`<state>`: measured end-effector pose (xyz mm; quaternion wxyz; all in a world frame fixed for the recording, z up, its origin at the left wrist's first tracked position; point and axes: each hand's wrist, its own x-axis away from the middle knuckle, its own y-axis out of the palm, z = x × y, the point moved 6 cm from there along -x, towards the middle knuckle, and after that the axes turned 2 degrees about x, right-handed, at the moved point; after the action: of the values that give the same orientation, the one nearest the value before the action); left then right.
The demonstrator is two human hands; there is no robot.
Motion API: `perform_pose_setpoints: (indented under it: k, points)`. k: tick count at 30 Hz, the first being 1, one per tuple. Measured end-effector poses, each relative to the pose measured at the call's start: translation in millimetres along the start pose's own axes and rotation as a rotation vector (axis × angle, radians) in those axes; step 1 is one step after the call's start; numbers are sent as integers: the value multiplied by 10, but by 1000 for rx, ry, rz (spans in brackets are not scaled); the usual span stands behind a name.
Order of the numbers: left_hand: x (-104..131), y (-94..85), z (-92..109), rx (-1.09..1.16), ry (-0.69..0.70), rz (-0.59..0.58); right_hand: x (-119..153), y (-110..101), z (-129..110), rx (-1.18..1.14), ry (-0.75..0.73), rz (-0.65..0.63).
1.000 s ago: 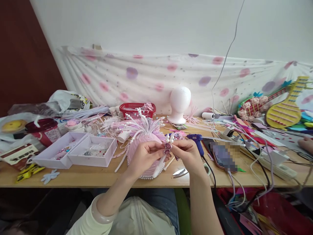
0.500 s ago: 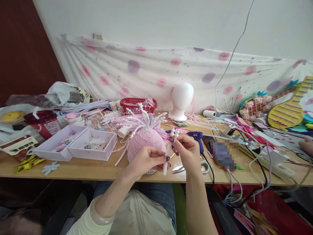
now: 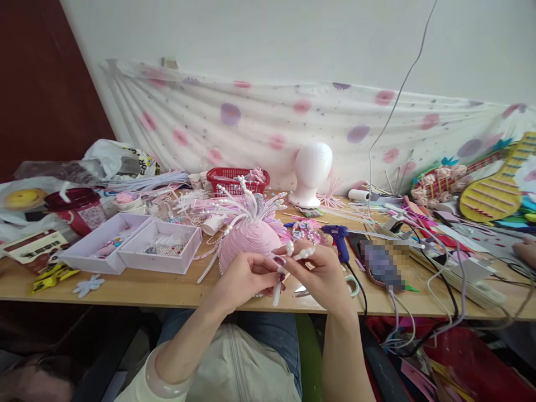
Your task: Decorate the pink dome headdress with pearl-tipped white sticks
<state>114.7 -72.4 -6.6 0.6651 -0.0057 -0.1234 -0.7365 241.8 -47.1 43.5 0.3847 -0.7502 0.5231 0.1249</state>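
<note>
Between my two hands is a white fuzzy strip (image 3: 277, 292) with white pearl beads (image 3: 305, 253) at its upper end. My left hand (image 3: 250, 279) pinches the strip low down, its end sticking out below the fingertips. My right hand (image 3: 320, 271) is closed around the beaded part, fingertips close to those of my left hand. Just behind my left hand stands a pink wrapped dome (image 3: 247, 240), with beaded pale stems rising from its top and pearls around its base. Scissors (image 3: 300, 291) lie partly hidden by my right hand.
White boxes of beads (image 3: 161, 254) stand at left, beside a red cup (image 3: 75, 209). Behind are a red basket (image 3: 218, 180) and a white foam head (image 3: 313, 170). A blue glue gun (image 3: 340, 243), phone (image 3: 383, 265) and cables lie right. Another person's hand (image 3: 525, 248) shows far right.
My right hand has lowered and turned, tilting the beaded end to the right. The beads now show as two separate groups, and a pink beaded piece behind has come into view.
</note>
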Motion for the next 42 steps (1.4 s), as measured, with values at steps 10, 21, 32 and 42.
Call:
perform_pose_setpoints:
  k: [10, 21, 32, 42]
  points:
    - [51, 138, -267, 60, -155, -106, 6, -36, 134, 45, 146, 141]
    - [109, 275, -376, 124, -150, -337, -6, 80, 283, -486, 262, -129]
    - [161, 408, -391, 216, -90, -525, 42, 41, 417, -616, 268, -70]
    - [154, 307, -398, 113, -98, -398, 191, 107, 310, -497, 198, -16]
